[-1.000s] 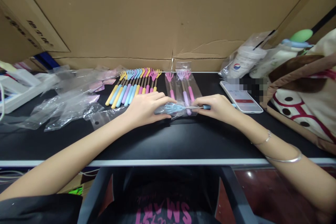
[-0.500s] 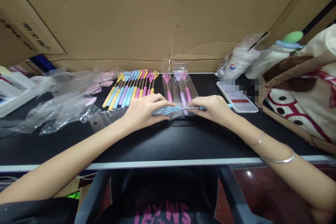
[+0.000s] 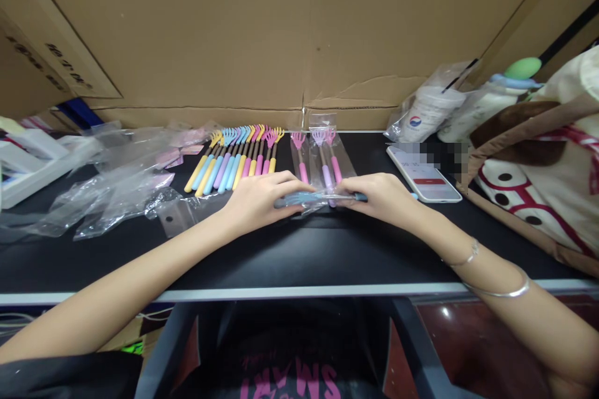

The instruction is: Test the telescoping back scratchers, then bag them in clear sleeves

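A light-blue back scratcher (image 3: 306, 198) lies sideways between my hands, its claw end to the left and inside a clear plastic bag (image 3: 314, 207). My left hand (image 3: 262, 198) pinches the bag around the claw, thumb and fingers closed. My right hand (image 3: 377, 194) is closed on the scratcher's shaft near the mouth of the bag. The blue handle mostly hides behind that hand, and its tip shows beyond the wrist. Just behind lie bagged scratchers: a pink one (image 3: 300, 159), a purple one (image 3: 322, 159) and another pink one (image 3: 335, 165).
A row of unbagged colourful back scratchers (image 3: 234, 162) lies left of centre. Loose clear bags (image 3: 116, 181) and a white tray (image 3: 51, 168) are farther left. To the right are a phone (image 3: 423, 177), a bagged cup (image 3: 430, 112) and a cloth bag (image 3: 538, 187). Cardboard (image 3: 210, 31) walls the back.
Both hands keep nearly the same place and grip. The back scratcher and its bag have tilted slightly, with the handle tip a little lower. The bagged scratchers behind have not moved.
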The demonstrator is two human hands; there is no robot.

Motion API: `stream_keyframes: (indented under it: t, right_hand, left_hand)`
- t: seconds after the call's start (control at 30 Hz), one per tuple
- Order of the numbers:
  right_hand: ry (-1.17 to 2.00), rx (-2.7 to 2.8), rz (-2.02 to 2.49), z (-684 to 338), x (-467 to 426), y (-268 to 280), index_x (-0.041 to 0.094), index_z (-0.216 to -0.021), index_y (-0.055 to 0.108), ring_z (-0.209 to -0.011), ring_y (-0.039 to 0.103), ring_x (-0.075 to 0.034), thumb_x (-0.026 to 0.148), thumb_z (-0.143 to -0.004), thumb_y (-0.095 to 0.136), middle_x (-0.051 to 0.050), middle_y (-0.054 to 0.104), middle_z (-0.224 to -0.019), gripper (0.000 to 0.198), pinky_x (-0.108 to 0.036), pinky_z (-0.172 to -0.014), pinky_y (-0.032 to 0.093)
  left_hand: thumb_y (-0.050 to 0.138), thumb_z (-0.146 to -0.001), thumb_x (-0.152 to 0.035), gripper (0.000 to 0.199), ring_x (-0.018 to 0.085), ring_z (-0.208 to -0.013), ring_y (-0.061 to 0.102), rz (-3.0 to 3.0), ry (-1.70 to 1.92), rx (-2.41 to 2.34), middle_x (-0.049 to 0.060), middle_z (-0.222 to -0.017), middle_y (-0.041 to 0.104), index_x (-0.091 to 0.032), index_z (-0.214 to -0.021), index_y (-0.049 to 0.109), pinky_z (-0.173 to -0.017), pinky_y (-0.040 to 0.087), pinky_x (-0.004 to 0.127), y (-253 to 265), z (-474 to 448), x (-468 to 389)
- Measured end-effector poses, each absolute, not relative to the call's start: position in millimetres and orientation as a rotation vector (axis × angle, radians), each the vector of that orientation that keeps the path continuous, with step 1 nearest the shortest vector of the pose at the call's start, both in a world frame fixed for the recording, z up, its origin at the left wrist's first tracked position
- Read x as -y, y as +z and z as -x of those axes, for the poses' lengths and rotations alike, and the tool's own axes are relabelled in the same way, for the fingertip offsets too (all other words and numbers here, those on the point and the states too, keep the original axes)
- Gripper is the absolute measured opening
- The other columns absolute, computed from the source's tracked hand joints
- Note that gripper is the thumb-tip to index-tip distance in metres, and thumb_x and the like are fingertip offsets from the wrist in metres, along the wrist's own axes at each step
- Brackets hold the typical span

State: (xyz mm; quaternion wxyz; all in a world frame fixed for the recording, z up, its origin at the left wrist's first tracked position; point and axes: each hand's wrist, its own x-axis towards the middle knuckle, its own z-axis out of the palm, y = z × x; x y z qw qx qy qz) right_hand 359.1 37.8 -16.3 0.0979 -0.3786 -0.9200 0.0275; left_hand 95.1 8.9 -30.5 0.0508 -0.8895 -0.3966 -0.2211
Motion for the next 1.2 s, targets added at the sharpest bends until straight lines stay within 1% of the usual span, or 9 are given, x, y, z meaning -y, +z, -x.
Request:
stream_keyframes:
  t: [0.13, 0.3, 0.47, 0.57, 0.7, 0.8, 0.97, 1.03, 1.2]
  right_hand:
    - [0.137, 2.746, 1.132, -361.1, -37.0, -13.2, 0.024, -0.086, 0.061, -0.065, 0.060, -0.014, 0.038, -0.088, 0.054, 0.000, 0.069, -0.079, 0.016, -0.024, -0.057, 0.030]
    - [0.098, 2.752, 1.111, -361.7, -37.1, -14.1, 0.024, -0.083, 0.061, -0.063, 0.058, -0.013, 0.039, -0.089, 0.052, 0.001, 0.068, -0.076, 0.019, -0.024, -0.057, 0.029]
    - [0.179, 2.735, 1.115, -359.7, -35.5, -15.5, 0.026, -0.095, 0.063, -0.066, 0.060, -0.013, 0.039, -0.087, 0.055, 0.002, 0.068, -0.079, 0.017, -0.023, -0.059, 0.031]
    - [0.232, 2.751, 1.135, -361.8, -36.8, -14.9, 0.028, -0.101, 0.062, -0.066, 0.060, -0.013, 0.041, -0.085, 0.057, 0.002, 0.067, -0.080, 0.021, -0.022, -0.060, 0.033]
    - [0.302, 2.809, 1.199, -372.5, -43.0, -11.1, 0.029, -0.106, 0.060, -0.067, 0.058, -0.015, 0.043, -0.084, 0.057, 0.002, 0.065, -0.081, 0.026, -0.022, -0.058, 0.032]
    - [0.367, 2.843, 1.245, -382.0, -48.6, -6.5, 0.028, -0.103, 0.061, -0.064, 0.055, -0.014, 0.046, -0.084, 0.057, 0.002, 0.064, -0.079, 0.027, -0.023, -0.056, 0.030]
    - [0.503, 2.775, 1.138, -388.4, -54.1, -1.7, 0.022, -0.098, 0.062, -0.069, 0.057, -0.015, 0.048, -0.088, 0.051, -0.001, 0.066, -0.082, 0.029, -0.024, -0.061, 0.034]
    - [0.542, 2.732, 1.092, -386.7, -54.9, -2.9, 0.021, -0.100, 0.061, -0.070, 0.059, -0.015, 0.047, -0.090, 0.049, -0.002, 0.067, -0.083, 0.030, -0.024, -0.064, 0.036]
    - [0.464, 2.710, 1.073, -374.5, -53.7, -14.0, 0.023, -0.102, 0.061, -0.074, 0.061, -0.016, 0.045, -0.093, 0.046, -0.001, 0.068, -0.087, 0.028, -0.025, -0.066, 0.036]
  left_hand:
    - [0.054, -0.092, -0.042, 0.027, 0.009, -0.071, 0.062, 2.698, -0.675, 1.250, -0.003, -0.096, 0.068, -0.033, -0.115, 0.064, -0.055, 0.036, 0.020, -29.0, -93.1, -10.2]
    - [0.056, -0.091, -0.038, 0.028, 0.011, -0.077, 0.062, 2.754, -0.643, 1.243, -0.002, -0.100, 0.067, -0.033, -0.118, 0.061, -0.058, 0.037, 0.019, -28.1, -93.7, -9.6]
    - [0.055, -0.090, -0.026, 0.025, 0.008, -0.065, 0.057, 2.772, -0.667, 1.329, -0.004, -0.100, 0.066, -0.032, -0.113, 0.061, -0.057, 0.036, 0.020, -26.9, -95.6, -8.5]
    - [0.054, -0.088, -0.021, 0.026, 0.008, -0.064, 0.055, 2.758, -0.724, 1.341, -0.004, -0.099, 0.066, -0.031, -0.111, 0.062, -0.056, 0.035, 0.020, -26.5, -93.2, -10.4]
    - [0.053, -0.088, -0.023, 0.024, 0.010, -0.066, 0.055, 2.726, -0.736, 1.309, -0.003, -0.094, 0.066, -0.030, -0.109, 0.063, -0.055, 0.033, 0.022, -25.8, -86.5, -15.7]
    - [0.053, -0.089, -0.026, 0.022, 0.010, -0.066, 0.055, 2.724, -0.738, 1.331, -0.003, -0.091, 0.066, -0.030, -0.109, 0.063, -0.056, 0.034, 0.022, -24.7, -81.9, -19.5]
    - [0.052, -0.091, -0.030, 0.021, 0.011, -0.066, 0.055, 2.756, -0.725, 1.329, -0.003, -0.093, 0.066, -0.028, -0.110, 0.061, -0.059, 0.035, 0.021, -23.9, -77.1, -23.6]
    - [0.052, -0.091, -0.032, 0.023, 0.011, -0.070, 0.057, 2.783, -0.680, 1.297, -0.003, -0.098, 0.066, -0.029, -0.113, 0.060, -0.061, 0.036, 0.022, -23.7, -76.6, -23.6]
    - [0.053, -0.092, -0.031, 0.026, 0.014, -0.093, 0.062, 2.865, -0.608, 1.233, -0.002, -0.112, 0.065, -0.029, -0.118, 0.056, -0.069, 0.040, 0.021, -22.3, -82.1, -18.2]
